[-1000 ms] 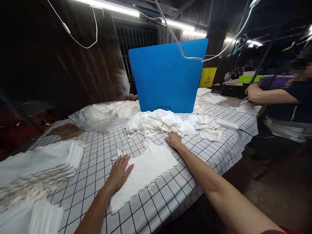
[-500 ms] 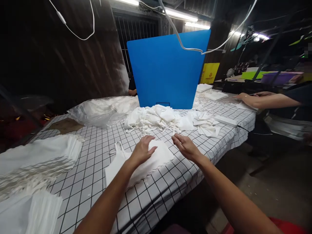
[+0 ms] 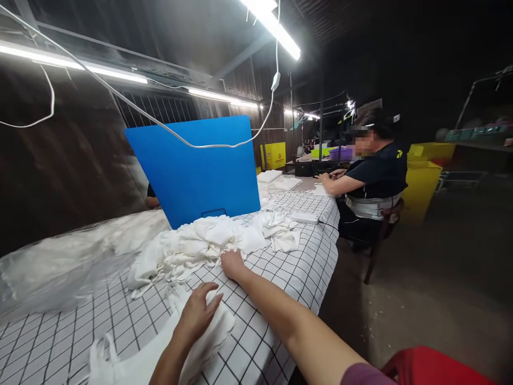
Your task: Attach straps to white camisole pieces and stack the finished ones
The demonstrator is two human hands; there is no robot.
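Note:
A white strappy camisole (image 3: 138,357) with a wavy hem lies flat on the checked tablecloth. My left hand (image 3: 199,309) is over its hem end, thumb and fingers apart, gripping nothing. Farther forward, my right hand (image 3: 232,263) reaches the near edge of a crumpled heap of white garments (image 3: 192,241). Its fingers are curled down and closed against that edge. What is between them is hidden by the back of the hand.
Behind the heap stands a blue panel (image 3: 200,166). Plastic-wrapped white cloth (image 3: 80,256) lies at left. A white power strip (image 3: 303,218) sits near the right edge. A co-worker (image 3: 374,171) sits beyond, near folded white pieces (image 3: 280,183). A white cable (image 3: 168,131) hangs overhead.
The view has swung right and up. My right hand has gone forward from beside the camisole to the heap. My left hand stays over the camisole, fingers still apart.

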